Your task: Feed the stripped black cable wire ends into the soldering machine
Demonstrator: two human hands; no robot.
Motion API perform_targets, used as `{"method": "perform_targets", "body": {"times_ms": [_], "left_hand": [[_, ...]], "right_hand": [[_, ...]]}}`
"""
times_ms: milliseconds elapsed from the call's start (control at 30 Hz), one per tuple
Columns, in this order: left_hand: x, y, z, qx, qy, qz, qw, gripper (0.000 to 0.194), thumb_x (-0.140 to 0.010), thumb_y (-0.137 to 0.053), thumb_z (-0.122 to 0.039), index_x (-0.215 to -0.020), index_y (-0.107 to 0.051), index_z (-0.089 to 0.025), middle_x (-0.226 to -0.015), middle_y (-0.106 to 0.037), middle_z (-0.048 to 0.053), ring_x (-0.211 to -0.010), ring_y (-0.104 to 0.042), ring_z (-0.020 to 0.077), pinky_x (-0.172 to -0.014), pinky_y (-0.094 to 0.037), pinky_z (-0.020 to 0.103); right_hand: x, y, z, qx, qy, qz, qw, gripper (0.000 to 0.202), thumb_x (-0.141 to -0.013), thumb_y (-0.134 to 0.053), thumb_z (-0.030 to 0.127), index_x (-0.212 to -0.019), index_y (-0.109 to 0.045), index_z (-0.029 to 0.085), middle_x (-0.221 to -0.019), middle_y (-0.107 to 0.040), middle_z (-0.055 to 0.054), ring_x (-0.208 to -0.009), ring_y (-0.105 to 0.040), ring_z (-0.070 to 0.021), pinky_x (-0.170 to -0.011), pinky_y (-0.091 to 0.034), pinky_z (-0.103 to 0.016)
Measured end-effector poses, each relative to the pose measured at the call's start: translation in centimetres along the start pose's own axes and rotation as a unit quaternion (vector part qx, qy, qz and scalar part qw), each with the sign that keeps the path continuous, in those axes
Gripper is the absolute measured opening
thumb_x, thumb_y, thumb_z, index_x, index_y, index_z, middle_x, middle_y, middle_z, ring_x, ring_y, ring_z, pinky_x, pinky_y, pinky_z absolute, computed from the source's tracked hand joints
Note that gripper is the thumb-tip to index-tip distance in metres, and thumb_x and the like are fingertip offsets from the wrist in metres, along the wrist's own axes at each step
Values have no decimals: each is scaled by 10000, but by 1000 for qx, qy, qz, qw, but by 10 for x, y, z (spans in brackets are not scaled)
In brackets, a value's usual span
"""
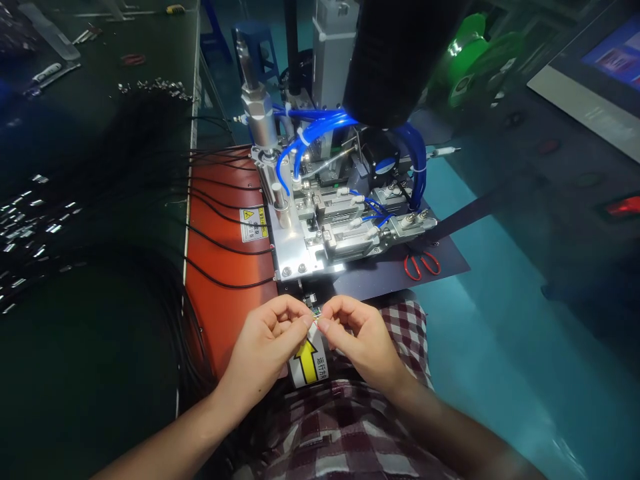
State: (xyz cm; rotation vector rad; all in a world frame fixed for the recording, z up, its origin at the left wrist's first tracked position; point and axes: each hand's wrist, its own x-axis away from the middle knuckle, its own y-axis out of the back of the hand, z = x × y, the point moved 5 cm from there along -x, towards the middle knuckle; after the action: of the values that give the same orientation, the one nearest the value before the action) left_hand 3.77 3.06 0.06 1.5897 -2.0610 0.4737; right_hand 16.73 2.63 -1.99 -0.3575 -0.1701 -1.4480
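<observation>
Both hands meet in front of the metal machine (pixel 345 227), just above a label with a yellow arrow (pixel 307 361). Thumb and forefinger of my left hand (pixel 274 340) are pinched together at a tiny item between the hands, too small to identify. My right hand (pixel 361 333) pinches at the same spot from the other side, its fingertips nearly touching those of the left. Black cables (pixel 227 251) run over the orange surface (pixel 225 307) into the left side of the machine.
Red-handled scissors (pixel 421 266) lie on the dark plate right of the machine. Blue tubes (pixel 325 125) arch over it. A dark table (pixel 85 353) at the left bears bundled black cables with shiny ends. A green spool (pixel 467 60) stands at the back right.
</observation>
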Motion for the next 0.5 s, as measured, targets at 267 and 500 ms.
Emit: {"method": "perform_targets", "body": {"times_ms": [267,500], "left_hand": [[0,0,0,10,-5,0,1000,251,-767,-613,-396,-710,-536,-163,-449,-309,-106,-395,-214,33,-355,-222,135],[0,-1,0,-7,-12,0,1000,216,-767,-615,-356,-701,-552,-160,-459,-330,-99,-385,-251,31,-336,-235,130]], "right_hand": [[0,4,-2,9,-1,7,1000,137,-758,-620,299,-785,-607,165,-639,-556,13,-510,-486,-102,-486,-386,-233],[6,3,13,135,131,-38,981,97,-795,-582,182,-699,-595,176,-684,-573,-6,-609,-497,-124,-570,-406,-252]]}}
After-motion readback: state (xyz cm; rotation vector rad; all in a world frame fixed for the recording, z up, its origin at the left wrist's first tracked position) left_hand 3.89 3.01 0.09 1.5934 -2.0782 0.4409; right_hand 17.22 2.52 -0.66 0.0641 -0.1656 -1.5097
